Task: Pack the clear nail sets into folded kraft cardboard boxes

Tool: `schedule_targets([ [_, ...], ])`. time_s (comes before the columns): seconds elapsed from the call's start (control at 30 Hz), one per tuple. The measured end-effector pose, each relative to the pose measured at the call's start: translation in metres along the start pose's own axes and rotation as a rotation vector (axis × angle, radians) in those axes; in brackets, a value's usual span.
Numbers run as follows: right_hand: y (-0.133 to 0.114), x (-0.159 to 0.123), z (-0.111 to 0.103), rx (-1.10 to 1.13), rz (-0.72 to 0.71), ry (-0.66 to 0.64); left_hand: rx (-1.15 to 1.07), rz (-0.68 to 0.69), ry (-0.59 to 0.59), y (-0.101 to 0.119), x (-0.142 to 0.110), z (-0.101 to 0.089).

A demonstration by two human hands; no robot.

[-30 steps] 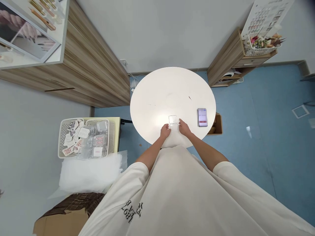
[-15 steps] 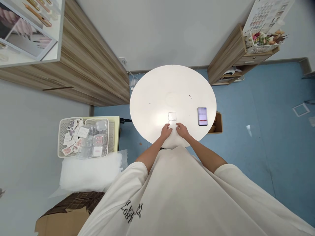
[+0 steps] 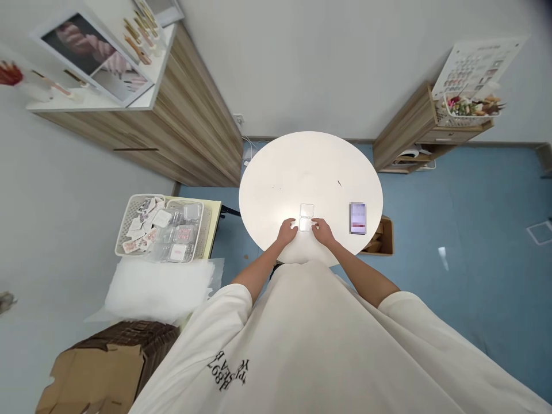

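Observation:
A clear plastic box [image 3: 306,224] lies unfolded on the round white table [image 3: 310,167], its lid [image 3: 307,210] laid back flat on the far side. Beside its left edge is my left hand [image 3: 287,231], thumb and forefinger apart, with a thin gap to the plastic. My right hand [image 3: 322,231] is at the opposite edge; its parted fingertips are at or just touching the rim. Neither hand has visibly closed round the box. What the box holds, if anything, is too small to make out.
A phone [image 3: 357,218] lies on the table's right side. To the left, white baskets [image 3: 123,230] hold cards and clear boxes, near a stack of white sheets [image 3: 159,287] and flattened cardboard [image 3: 95,376]. A wooden cabinet [image 3: 194,115] stands at the back left.
The view has shifted, so the table sits slightly lower and further right. My fingers have drawn a little apart from the near half of the box, which now shows more fully.

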State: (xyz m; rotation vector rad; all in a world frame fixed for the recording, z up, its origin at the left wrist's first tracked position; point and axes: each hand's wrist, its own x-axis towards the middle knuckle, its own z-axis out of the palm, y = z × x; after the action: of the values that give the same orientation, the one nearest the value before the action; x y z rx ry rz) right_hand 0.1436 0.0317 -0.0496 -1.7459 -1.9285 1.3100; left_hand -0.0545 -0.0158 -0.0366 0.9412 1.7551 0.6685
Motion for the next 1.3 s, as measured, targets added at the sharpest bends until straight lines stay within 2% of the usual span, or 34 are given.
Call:
schedule_targets([
  [0.13,-0.026,0.009,-0.001,-0.025,-0.125,-0.051,-0.019,0.040,0.118,0.000,-0.016,-0.024],
  [0.23,-0.056,0.013,0.010,-0.045,-0.228,-0.114,-0.027,0.053,0.201,-0.004,-0.034,-0.046],
  [0.4,-0.117,0.010,0.045,-0.065,-0.372,-0.213,-0.053,0.075,0.323,-0.012,-0.064,-0.092],
  [0.57,-0.174,0.002,0.093,-0.070,-0.502,-0.274,-0.067,0.121,0.413,-0.027,-0.088,-0.149],
  [0.73,-0.237,-0.006,0.159,-0.088,-0.594,-0.300,-0.047,0.215,0.489,-0.054,-0.109,-0.224],
  [0.9,-0.308,-0.015,0.228,-0.103,-0.654,-0.302,-0.001,0.242,0.590,-0.088,-0.123,-0.317],
  [1.03,-0.360,-0.020,0.276,-0.086,-0.690,-0.303,-0.016,0.250,0.651,-0.125,-0.125,-0.394],
  [1.13,-0.390,-0.023,0.307,-0.074,-0.692,-0.329,-0.044,0.257,0.711,-0.158,-0.123,-0.443],
  [1.23,-0.412,-0.024,0.334,-0.079,-0.673,-0.365,-0.032,0.185,0.756,-0.192,-0.118,-0.484],
  [1.3,-0.421,-0.024,0.349,-0.083,-0.669,-0.386,0.000,0.082,0.769,-0.211,-0.115,-0.507],
])
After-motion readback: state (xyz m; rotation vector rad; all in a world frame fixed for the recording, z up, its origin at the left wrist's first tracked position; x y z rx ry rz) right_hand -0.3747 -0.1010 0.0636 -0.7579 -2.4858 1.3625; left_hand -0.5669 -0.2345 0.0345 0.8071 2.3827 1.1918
